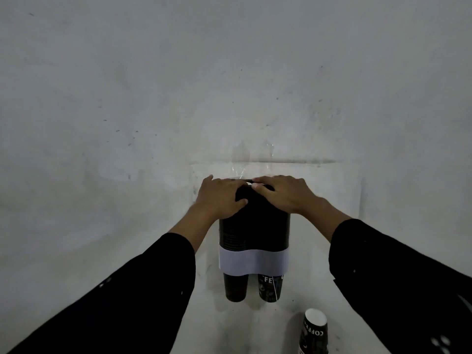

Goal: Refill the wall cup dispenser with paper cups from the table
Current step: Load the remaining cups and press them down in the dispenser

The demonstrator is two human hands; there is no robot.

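The wall cup dispenser hangs on the white wall at centre, dark with a white band round its lower part. Two black paper cups stick out below it, the left cup and the right cup printed with COFFEE. My left hand lies flat on the dispenser's top left, fingers spread. On the top right rests my right hand, its fingers reaching toward the left hand. Both palms hide the top opening. A stack of paper cups stands lower right.
The white wall fills the view. Clear tape shines above the dispenser. A white sheet or panel lies behind it. The surface under the cup stack at the bottom right is hardly visible.
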